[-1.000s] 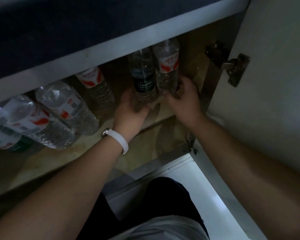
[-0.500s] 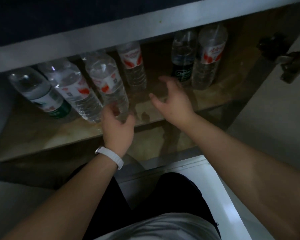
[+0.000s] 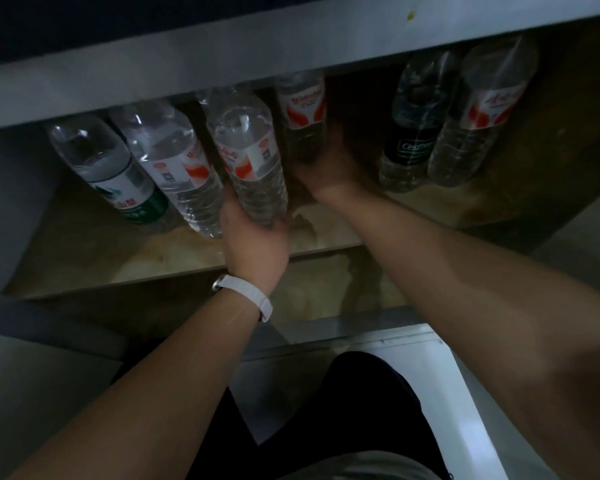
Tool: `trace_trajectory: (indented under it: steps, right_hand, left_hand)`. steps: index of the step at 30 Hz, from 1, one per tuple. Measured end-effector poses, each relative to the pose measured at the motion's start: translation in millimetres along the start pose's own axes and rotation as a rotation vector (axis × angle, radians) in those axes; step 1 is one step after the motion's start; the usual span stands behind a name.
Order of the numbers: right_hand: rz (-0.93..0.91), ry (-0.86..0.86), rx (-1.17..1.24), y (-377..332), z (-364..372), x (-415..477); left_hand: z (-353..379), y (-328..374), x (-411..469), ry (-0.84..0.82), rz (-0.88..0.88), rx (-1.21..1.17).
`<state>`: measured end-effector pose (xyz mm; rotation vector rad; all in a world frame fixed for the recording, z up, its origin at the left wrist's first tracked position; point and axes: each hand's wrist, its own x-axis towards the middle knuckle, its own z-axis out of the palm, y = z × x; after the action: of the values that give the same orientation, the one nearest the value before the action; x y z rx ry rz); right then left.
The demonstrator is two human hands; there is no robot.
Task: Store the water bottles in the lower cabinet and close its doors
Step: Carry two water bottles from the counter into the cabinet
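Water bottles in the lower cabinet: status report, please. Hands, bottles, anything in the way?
Left hand grips the middle red-label bottle at its base. Right hand at the rear red-label bottle, grip unclear. Neighbouring bottle close on the left; shelf crowded.

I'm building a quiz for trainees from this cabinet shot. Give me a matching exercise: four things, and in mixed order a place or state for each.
1. green-label bottle
2. black-label bottle
3. white wristband
4. left hand

A. second from the right in the row
B. on the left wrist
C. far left of the row
D. gripping a red-and-white-label bottle

Pairs: 1-C, 2-A, 3-B, 4-D
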<state>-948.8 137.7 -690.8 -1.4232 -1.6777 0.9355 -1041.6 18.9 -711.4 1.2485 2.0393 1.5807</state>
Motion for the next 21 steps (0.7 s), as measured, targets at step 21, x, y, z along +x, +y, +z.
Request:
trace_trajectory:
  steps: [21]
  right_hand:
    - [0.027,0.114,-0.173,18.7,-38.1,-55.9]
  left_hand:
    - [5.4,16.1,-3.1,0.005,-0.082,0.088]
